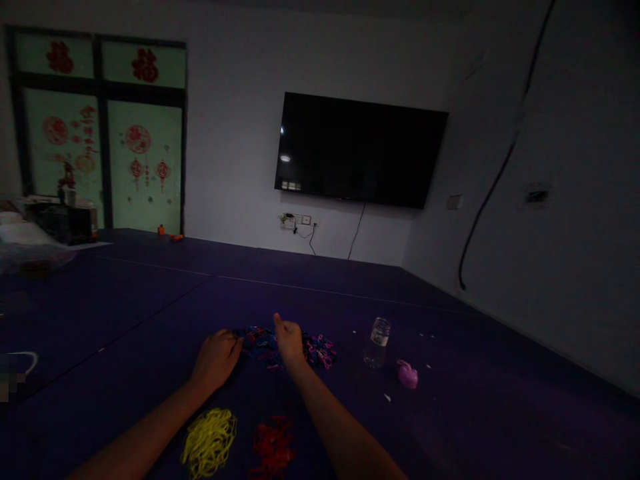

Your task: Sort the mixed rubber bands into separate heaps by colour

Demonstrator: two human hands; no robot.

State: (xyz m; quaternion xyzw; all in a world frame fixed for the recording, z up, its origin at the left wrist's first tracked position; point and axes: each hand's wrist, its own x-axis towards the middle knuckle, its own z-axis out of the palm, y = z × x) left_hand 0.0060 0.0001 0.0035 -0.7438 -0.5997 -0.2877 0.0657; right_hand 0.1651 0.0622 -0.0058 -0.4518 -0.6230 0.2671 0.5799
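Note:
A pile of mixed blue, purple, pink and red loops (pixel 320 351), looking like rubber bands, lies on the dark purple surface between and around my hands. My left hand (pixel 219 358) rests at the pile's left edge, its fingers bent and held together; whatever is under them is hidden. Over the middle of the pile is my right hand (pixel 290 341), closed with the thumb pointing up, its fingertips out of sight. Closer to me lie a heap of yellow bands (pixel 209 441) and, right of it, a heap of red bands (pixel 273 445), both between my forearms.
Right of the pile stands a clear bottle without a lid (pixel 376 347), with a pink object with a loop (pixel 408 376) beside it. Small white scraps (pixel 387 398) are scattered there. Plastic-covered items (pixel 30 237) sit at the far left. A television (pixel 360 150) hangs on the wall.

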